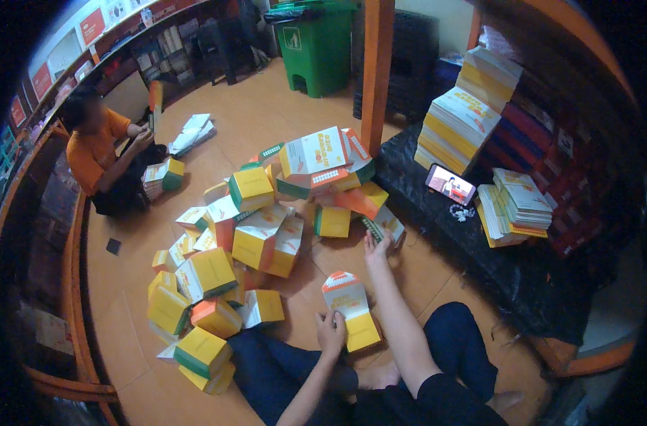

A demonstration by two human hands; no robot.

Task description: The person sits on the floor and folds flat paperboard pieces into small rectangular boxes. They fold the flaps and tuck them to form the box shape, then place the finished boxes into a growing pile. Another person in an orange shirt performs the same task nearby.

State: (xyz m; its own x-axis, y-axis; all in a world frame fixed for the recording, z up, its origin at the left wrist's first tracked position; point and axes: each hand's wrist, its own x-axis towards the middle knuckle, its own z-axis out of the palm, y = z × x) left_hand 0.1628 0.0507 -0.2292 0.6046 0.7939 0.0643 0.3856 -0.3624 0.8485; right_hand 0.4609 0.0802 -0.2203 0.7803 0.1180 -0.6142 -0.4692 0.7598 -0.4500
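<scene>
I sit on the tiled floor, and my left hand (330, 331) grips the side edge of a folding cardboard box (363, 331). Its base is yellow, and its white lid stands raised with an orange edge. My right hand (379, 244) reaches forward with its fingers stretched out. They are at the lower edge of a white box with a green flap (390, 221); whether they touch it I cannot tell. In front of me and to the left lies a loose pile of folded yellow, white, orange and green boxes (256, 240).
On my right a black-covered platform (472, 263) bears tall stacks of flat cardboard (458, 121), a lower stack (522, 202) and a propped phone (450, 184). An orange post (377, 78) and a green bin (313, 53) stand behind. Far left, another person (100, 153) handles cardboard.
</scene>
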